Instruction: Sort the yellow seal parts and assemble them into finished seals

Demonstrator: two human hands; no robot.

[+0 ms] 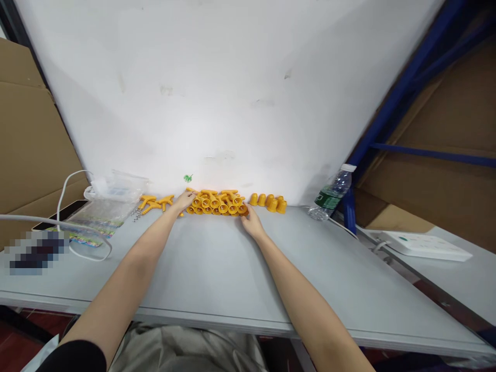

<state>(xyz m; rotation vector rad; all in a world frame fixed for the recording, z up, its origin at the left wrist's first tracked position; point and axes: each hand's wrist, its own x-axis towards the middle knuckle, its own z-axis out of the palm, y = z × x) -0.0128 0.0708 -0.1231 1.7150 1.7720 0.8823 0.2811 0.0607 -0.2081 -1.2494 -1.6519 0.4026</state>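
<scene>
A two-layer stack of yellow corkscrews with T-shaped handles lies against the white back panel, their round hollow ends facing me. My left hand is at the stack's left end, its fingers closed against the upper corner there. At the opposite end, my right hand has thumb and fingers around the edge of the last yellow piece. Some fingertips are hidden behind the stack. Left of it lie several loose T-handles with metal spirals. Several yellow cup-shaped caps stand to the right, apart from my hand.
A clear water bottle leans at the right by a blue frame post. On the left are plastic bags, a dark flat device and a looping white cable. A white power strip lies beyond the right edge.
</scene>
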